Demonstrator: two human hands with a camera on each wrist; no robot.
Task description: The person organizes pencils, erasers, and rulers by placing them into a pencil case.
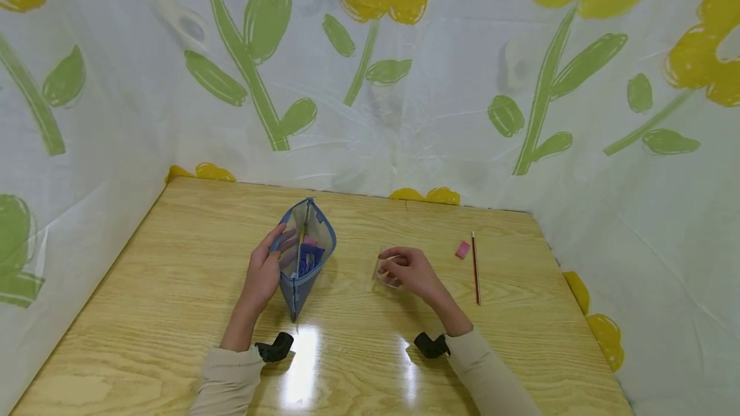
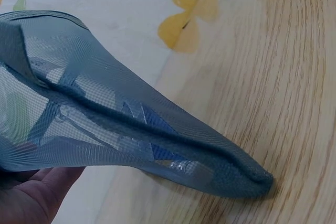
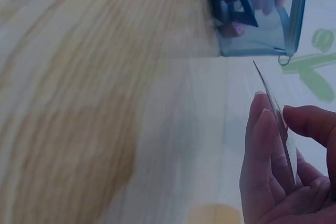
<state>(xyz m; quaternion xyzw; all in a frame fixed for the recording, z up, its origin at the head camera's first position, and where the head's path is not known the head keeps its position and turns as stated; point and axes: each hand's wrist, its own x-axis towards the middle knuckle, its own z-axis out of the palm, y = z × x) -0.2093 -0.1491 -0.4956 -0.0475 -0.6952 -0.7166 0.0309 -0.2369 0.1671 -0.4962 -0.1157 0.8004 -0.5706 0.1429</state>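
My left hand [image 1: 263, 280] grips the side of a blue mesh zip pouch [image 1: 306, 291], whose mouth gapes upward. Inside the pouch lie a dark blue flat item [image 1: 310, 258], something pink and a thin yellow stick. The left wrist view has the pouch's mesh side [image 2: 94, 108] close up, with part of the left hand [image 2: 39, 195] below it. To the right of the pouch, my right hand [image 1: 412, 271] pinches a thin, clear flat piece [image 3: 271, 94] between thumb and fingers. It appears nearly edge-on in the right wrist view, so its outline is hidden.
On the wooden table [image 1: 144, 287], a pink eraser [image 1: 462, 249] and a dark red pencil [image 1: 476, 268] lie right of my right hand. White cloth walls [image 1: 439, 133] with printed flowers close off the back and sides.
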